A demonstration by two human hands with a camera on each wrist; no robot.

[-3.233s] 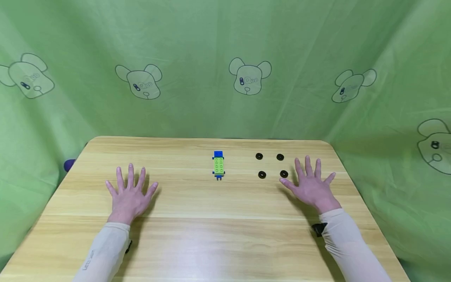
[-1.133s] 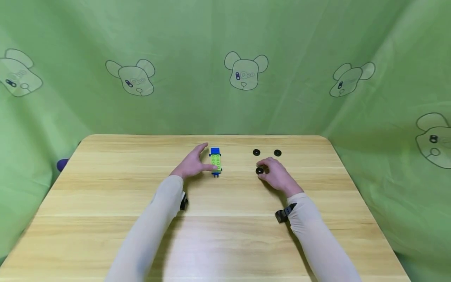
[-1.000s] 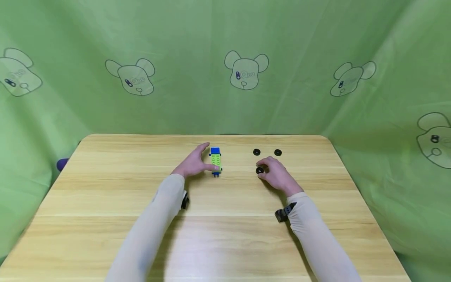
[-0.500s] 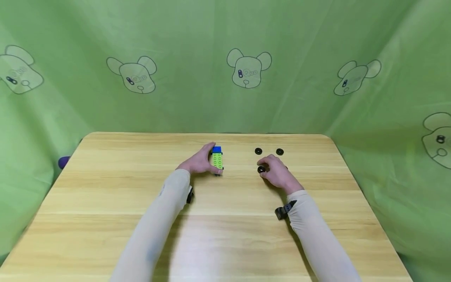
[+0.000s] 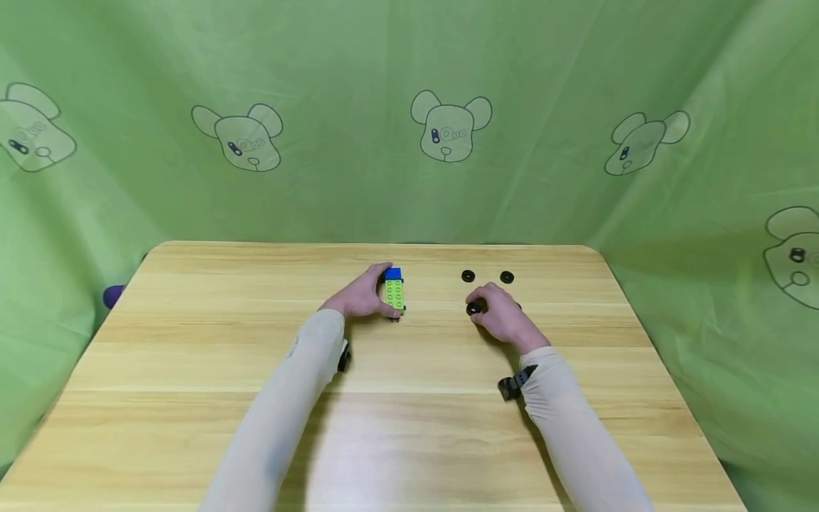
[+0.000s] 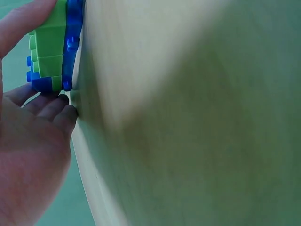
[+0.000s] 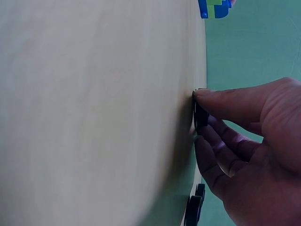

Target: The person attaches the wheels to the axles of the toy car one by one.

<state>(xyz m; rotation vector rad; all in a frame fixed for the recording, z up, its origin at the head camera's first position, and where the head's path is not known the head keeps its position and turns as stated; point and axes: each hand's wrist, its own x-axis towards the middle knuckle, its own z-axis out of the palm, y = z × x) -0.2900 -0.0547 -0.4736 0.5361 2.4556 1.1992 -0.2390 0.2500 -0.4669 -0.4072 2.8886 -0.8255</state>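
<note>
Bench (image 5: 409,434), lower frame. My left hand (image 5: 361,294) newly grips brick model (image 5: 394,290); right hand (image 5: 503,314) pinches ring (image 5: 472,309); both seem secured.

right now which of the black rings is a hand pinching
The near-left ring, pinched by the right hand; the two far rings lie clear of it, and a fourth ring is mostly hidden behind it.

We find the head view bright, pale glare on the tabletop (image 5: 390,441) toward six o'clock; both wrist views look dimmer and softer, the left one's broad shadow lying toward three o'clock.
</note>
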